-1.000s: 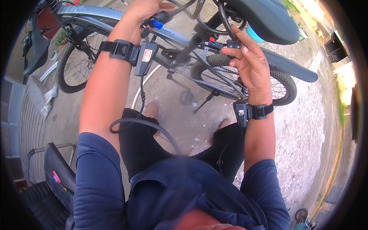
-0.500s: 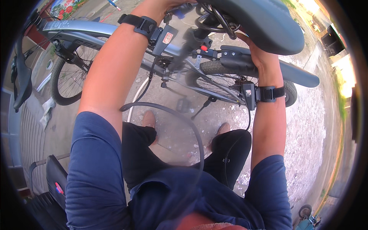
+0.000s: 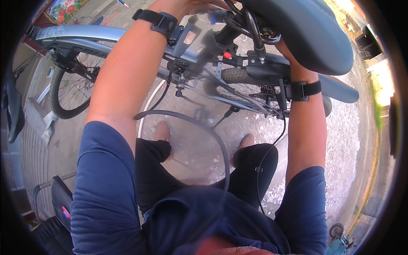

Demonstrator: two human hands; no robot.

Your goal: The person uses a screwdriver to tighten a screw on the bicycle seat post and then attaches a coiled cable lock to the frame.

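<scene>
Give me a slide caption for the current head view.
Two hands at a grey bicycle: left hand partly out of frame, right hand partly hidden by the seat.

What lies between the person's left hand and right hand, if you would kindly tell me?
In the head view, a blurred blue part and dark, shiny loops beside the saddle lie between the left hand and the right hand, which is mostly hidden.

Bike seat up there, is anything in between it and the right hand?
Nothing visible stands between the right hand and the bike seat. The seat hides part of that hand, so I can't tell what's underneath.
</scene>
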